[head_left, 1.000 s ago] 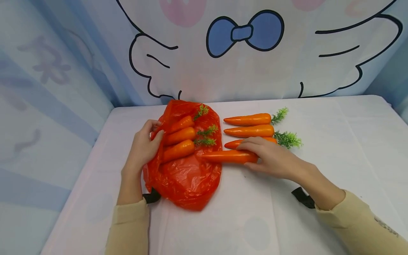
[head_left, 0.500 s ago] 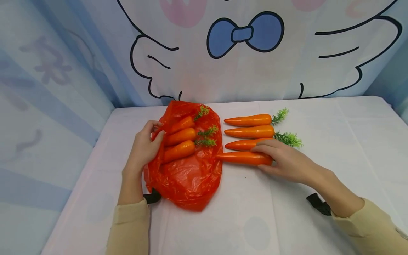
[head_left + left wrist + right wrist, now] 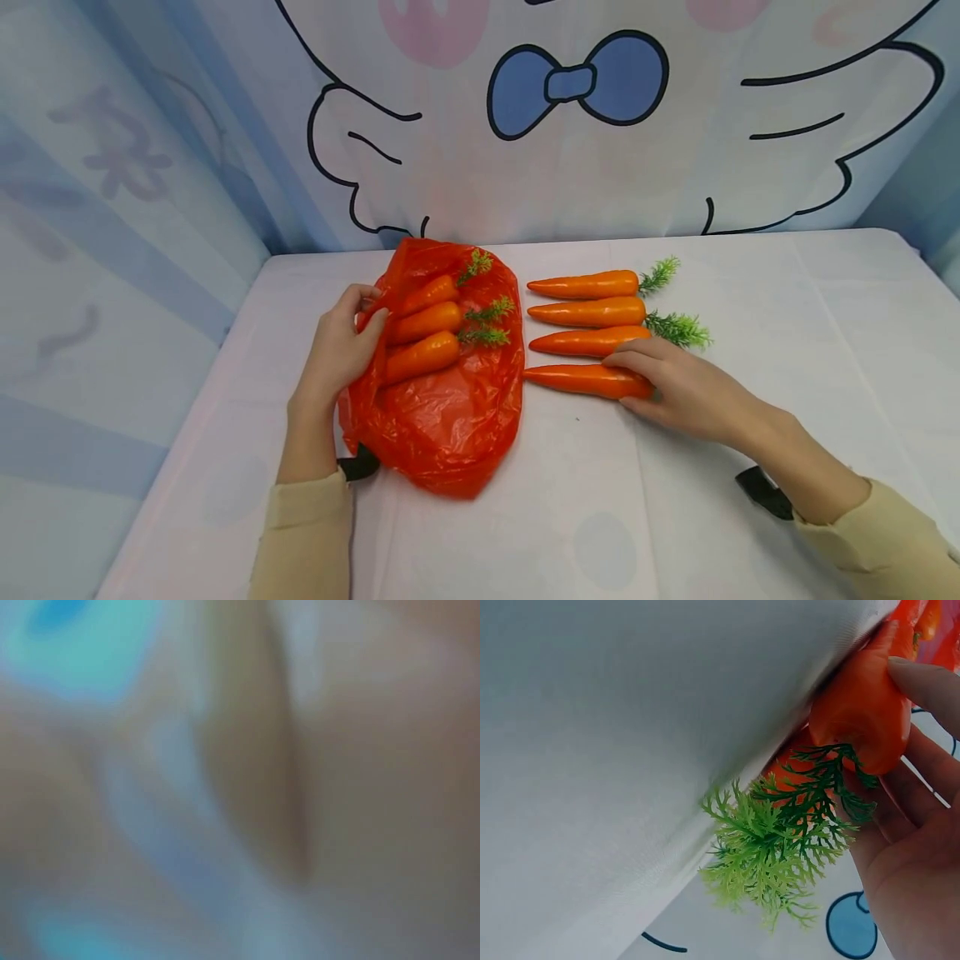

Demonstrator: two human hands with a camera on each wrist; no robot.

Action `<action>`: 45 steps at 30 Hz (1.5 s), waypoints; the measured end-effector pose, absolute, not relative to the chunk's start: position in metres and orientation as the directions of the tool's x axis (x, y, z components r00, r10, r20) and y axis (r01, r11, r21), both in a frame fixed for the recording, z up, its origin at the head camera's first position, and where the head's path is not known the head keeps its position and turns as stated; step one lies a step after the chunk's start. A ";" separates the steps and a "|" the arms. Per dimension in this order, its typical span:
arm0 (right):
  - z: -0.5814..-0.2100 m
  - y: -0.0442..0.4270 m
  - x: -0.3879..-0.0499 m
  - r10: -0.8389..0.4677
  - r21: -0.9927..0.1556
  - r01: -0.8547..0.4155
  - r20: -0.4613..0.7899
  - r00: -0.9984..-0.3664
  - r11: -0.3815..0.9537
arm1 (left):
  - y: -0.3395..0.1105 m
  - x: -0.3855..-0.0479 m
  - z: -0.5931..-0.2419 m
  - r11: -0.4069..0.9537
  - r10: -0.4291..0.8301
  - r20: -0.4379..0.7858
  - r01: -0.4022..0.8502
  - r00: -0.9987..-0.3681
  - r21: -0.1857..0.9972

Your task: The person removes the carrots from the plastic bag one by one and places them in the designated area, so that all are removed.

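Note:
My right hand [image 3: 682, 387] holds the thick end of the nearest carrot [image 3: 585, 380] between thumb and fingers. In the right wrist view, the thumb lies against that carrot [image 3: 866, 712] and its green leafy top hangs down. The carrot's tip meets the edge of a red plastic bag [image 3: 442, 442]. My left hand [image 3: 337, 350] grips the bag's left side, thumb on top. Inside the bag's mouth lie three carrots [image 3: 423, 357], their leaves pointing right. The left wrist view is too blurred to read.
Three more carrots [image 3: 588, 312] lie in a row beyond the held one, tips left, leafy tops right. They rest on a table with a white cloth [image 3: 517, 542]. A printed curtain [image 3: 585, 183] hangs behind the table, and another [image 3: 127, 292] at the left.
My right hand has moved right and slightly toward me with the carrot, drawing it off the bag to the front of the row. The left hand and bag stay put.

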State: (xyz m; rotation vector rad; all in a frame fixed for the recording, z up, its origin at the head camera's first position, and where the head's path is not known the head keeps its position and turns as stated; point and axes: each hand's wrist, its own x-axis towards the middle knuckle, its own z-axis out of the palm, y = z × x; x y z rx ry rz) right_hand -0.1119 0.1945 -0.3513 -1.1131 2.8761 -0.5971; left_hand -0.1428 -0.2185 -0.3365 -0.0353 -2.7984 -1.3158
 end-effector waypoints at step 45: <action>-0.356 0.202 -0.114 -0.644 -0.247 -0.711 0.302 -0.702 0.659 | -0.219 -0.143 -0.337 0.632 -0.005 0.053 0.038 -0.999 0.774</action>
